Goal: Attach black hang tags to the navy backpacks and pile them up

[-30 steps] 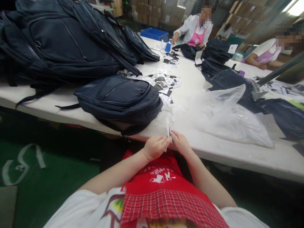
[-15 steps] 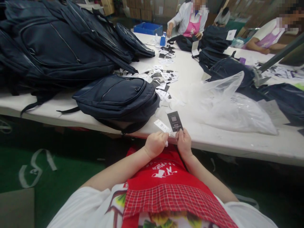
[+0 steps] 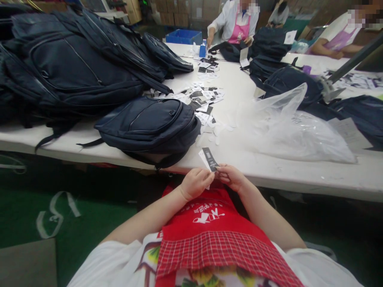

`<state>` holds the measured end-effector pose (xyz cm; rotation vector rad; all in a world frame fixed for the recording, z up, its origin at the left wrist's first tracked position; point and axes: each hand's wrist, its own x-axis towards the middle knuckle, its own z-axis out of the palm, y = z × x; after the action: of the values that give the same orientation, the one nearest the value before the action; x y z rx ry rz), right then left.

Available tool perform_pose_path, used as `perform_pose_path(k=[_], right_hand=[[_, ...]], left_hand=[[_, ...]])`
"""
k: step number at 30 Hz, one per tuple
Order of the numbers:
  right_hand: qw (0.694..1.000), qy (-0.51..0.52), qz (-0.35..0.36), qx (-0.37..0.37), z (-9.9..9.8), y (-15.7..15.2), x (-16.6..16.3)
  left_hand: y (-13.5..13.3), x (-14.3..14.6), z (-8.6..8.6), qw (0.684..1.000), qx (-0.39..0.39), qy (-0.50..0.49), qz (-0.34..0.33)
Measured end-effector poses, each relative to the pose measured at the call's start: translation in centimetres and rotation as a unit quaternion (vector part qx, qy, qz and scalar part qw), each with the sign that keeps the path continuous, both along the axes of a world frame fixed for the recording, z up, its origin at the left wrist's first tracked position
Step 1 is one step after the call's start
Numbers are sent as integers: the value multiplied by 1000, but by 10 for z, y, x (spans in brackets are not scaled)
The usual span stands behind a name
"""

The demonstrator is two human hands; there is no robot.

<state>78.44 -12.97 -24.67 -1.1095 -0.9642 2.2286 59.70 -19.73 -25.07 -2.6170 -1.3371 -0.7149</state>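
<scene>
Over the table's front edge, my left hand (image 3: 196, 182) is closed on a white hang tag (image 3: 203, 158). A black hang tag (image 3: 209, 158) lies against the white one, overlapping it. My right hand (image 3: 229, 175) pinches the lower end of the black tag with thumb and forefinger. Both hands are close together, and any string between the fingers is too small to make out. A dark navy backpack (image 3: 149, 127) rests on the table just beyond, left of my hands. Farther back, a heap of loose black and white tags (image 3: 203, 97) is spread on the tabletop.
More navy backpacks (image 3: 77, 67) are piled at the left. A clear plastic bag (image 3: 299, 135) lies on the right of the white table (image 3: 269, 175). Across it, a co-worker in a pink apron (image 3: 239, 30) handles a dark bag near a blue bin (image 3: 184, 36).
The black tag has moved left from beside the white tag and now overlaps it. My right hand has turned inward, closer to my left hand. The view has shifted slightly.
</scene>
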Motion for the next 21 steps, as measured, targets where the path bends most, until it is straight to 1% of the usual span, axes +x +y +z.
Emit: perform_pose_path(k=[2, 4, 7, 8, 11, 13, 15, 17, 19, 21], right_hand=[[999, -6, 30, -17, -1, 2, 3], [999, -15, 44, -23, -1, 3, 2], [998, -39, 48, -19, 0, 4, -3], [998, -45, 49, -8, 1, 4, -5], [996, -58, 25, 70, 9, 6, -7], [990, -61, 1, 128, 17, 8, -5], [982, -79, 2, 170, 27, 11, -2], [966, -126, 39, 223, 36, 13, -1], [932, -179, 108, 297, 43, 13, -4], [894, -192, 187, 359, 48, 11, -11]], left_hand=[[1, -2, -2, 999, 5, -26, 24], [4, -4, -1, 999, -6, -35, 30], [9, -7, 7, 999, -48, -13, 15], [9, -8, 11, 998, -64, -7, 20], [9, -17, 28, 989, -120, -31, 82], [8, -28, 42, 976, -158, -81, 130], [6, -40, 57, 960, -196, -128, 154], [4, -52, 68, 946, -238, -159, 154], [2, -60, 76, 932, -276, -181, 147], [1, -63, 78, 919, -307, -203, 142]])
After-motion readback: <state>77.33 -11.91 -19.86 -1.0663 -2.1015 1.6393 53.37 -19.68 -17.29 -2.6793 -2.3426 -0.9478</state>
